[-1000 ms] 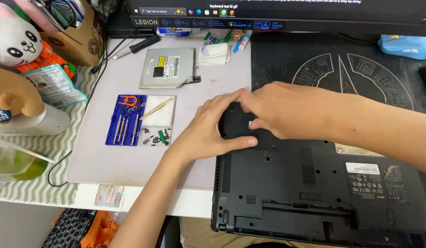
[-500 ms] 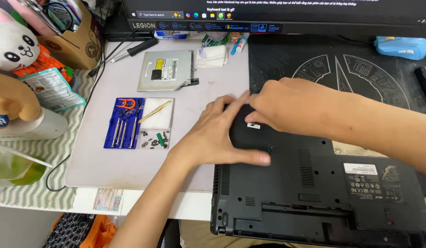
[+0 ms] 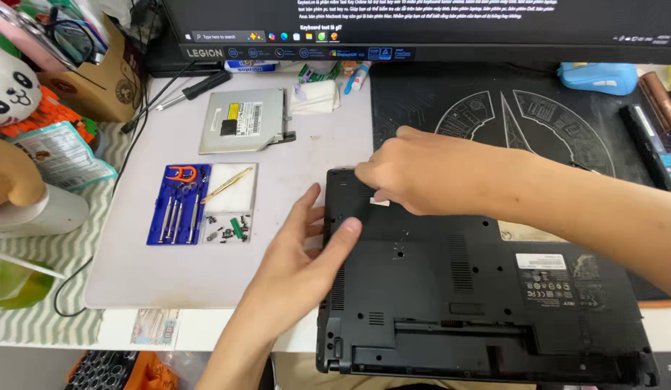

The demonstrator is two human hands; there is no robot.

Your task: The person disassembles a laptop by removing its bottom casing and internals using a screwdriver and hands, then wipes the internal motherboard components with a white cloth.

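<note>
Both hands rest open on the upturned laptop (image 3: 480, 289), right hand (image 3: 422, 177) hiding its fingertips, left hand (image 3: 306, 253) flat.

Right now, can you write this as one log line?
left hand: braces laptop edge | right hand: fingertips on base cover | screwdriver kit: beside

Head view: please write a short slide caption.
Both hands, left hand and right hand, rest on an upturned black laptop.
</note>
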